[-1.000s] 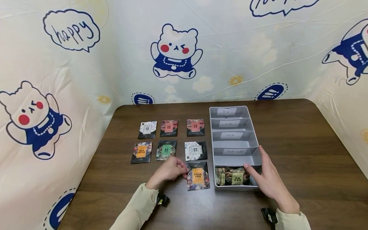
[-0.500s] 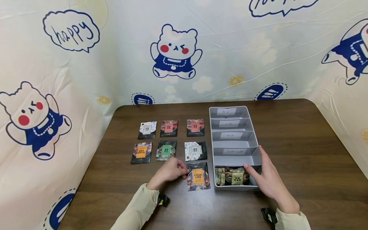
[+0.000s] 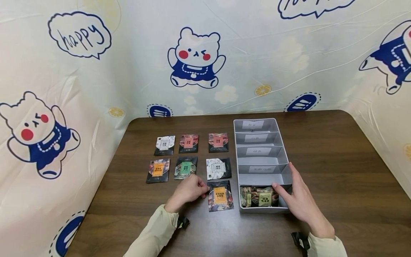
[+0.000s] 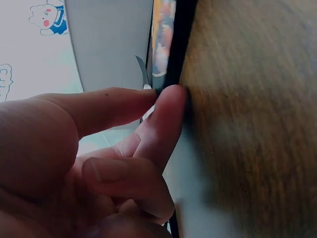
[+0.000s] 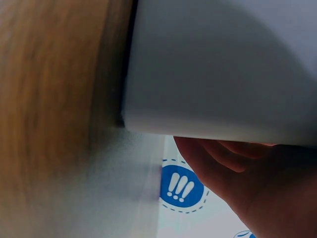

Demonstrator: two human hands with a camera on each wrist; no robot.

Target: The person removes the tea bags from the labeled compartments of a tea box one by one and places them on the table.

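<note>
My left hand (image 3: pixel 189 190) pinches the left edge of a tea sachet (image 3: pixel 220 196) with an orange label, in front of the white-labelled sachet (image 3: pixel 218 168). In the left wrist view, the thumb and index fingertip meet at the sachet's edge (image 4: pixel 164 39), close above the wood. A grey divided box (image 3: pixel 263 210) stands to its right. My right hand (image 3: pixel 303 200) holds the box's right wall near the front corner, thumb over the rim and fingers along the outside. Green-labelled sachets (image 3: pixel 264 199) lie in the front compartment.
Left of the box lie two red sachets (image 3: pixel 188 143) (image 3: pixel 218 142), another white one (image 3: pixel 165 145), another orange one (image 3: pixel 158 170) and a green one (image 3: pixel 186 167). Paper labels (image 3: pixel 257 137) mark the box's rear compartments. A printed cloth (image 3: pixel 244 71) hangs behind the brown table (image 3: pixel 337 150).
The pinched orange sachet has shifted slightly left and away from me with my left hand. My right hand and the box have stayed in place.
</note>
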